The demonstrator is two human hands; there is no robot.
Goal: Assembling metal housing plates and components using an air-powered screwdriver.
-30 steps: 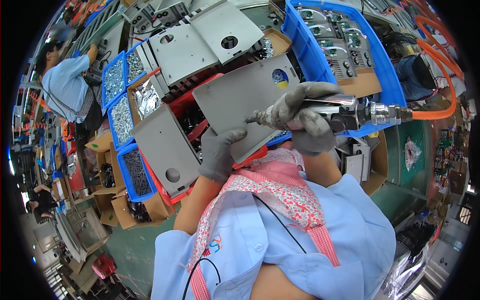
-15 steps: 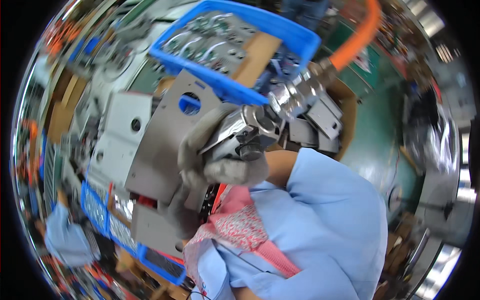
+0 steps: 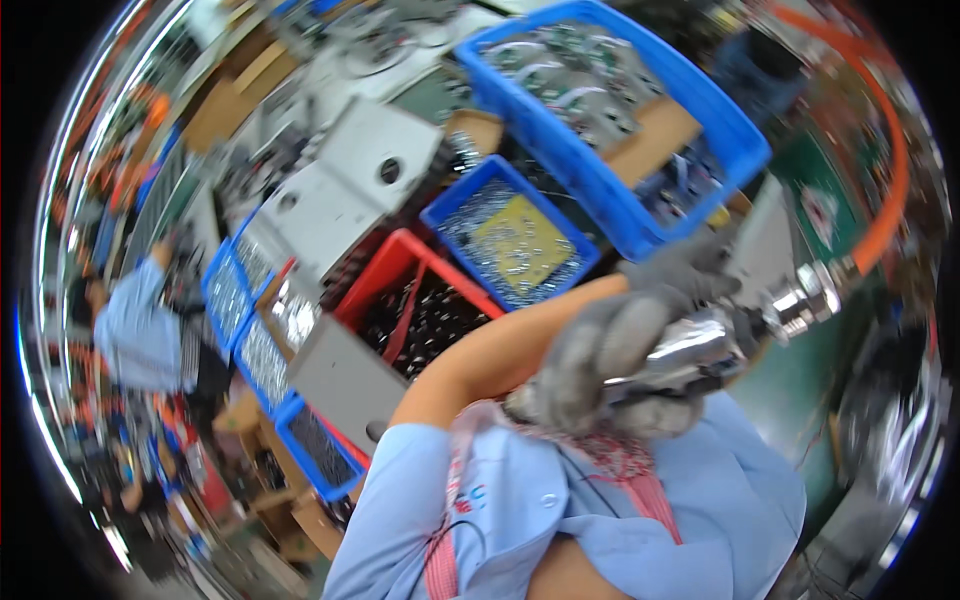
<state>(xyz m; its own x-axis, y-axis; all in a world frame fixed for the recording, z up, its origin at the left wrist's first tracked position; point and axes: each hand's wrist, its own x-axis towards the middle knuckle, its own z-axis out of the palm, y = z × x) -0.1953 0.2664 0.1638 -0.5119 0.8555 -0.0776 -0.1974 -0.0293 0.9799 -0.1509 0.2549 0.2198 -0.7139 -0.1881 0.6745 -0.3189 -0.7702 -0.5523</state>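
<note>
One large blue tub [image 3: 560, 165]: circuit-board units [image 3: 590, 75] in rows, white cables on them, and a brown cardboard piece [image 3: 652, 140]. One smaller blue bin [image 3: 496, 168], just beside the tub: loose silvery screws and a yellow piece [image 3: 520, 240] lying among them. One red bin [image 3: 385, 270]: small black parts [image 3: 440, 325] and a red strip. At the left, several blue bins [image 3: 250, 385] of bright fasteners; the nearest blue bin [image 3: 338, 490] holds darker ones. Beside these, bright metal pieces [image 3: 297, 312] in a carton. Pale housings [image 3: 325, 205], round holes in their panels, stand behind the red bin; one grey panel [image 3: 345, 375] lies at its near left side.

Right hand [image 3: 600, 365], gloved: fingers wrapped around a chrome air tool [image 3: 690, 355], in front of the apron, orange hose [image 3: 890, 190] attached. Left hand [image 3: 685, 268], gloved, arm stretched across the body: at the edge of a loose grey panel [image 3: 765, 235] near the tub's near corner; blur, cannot tell whether the fingers grip it.

Changed since the earlier frames: the large grey panel no longer covers the red bin and the smaller blue bin, whose contents now show; the tool is away from that panel.
</note>
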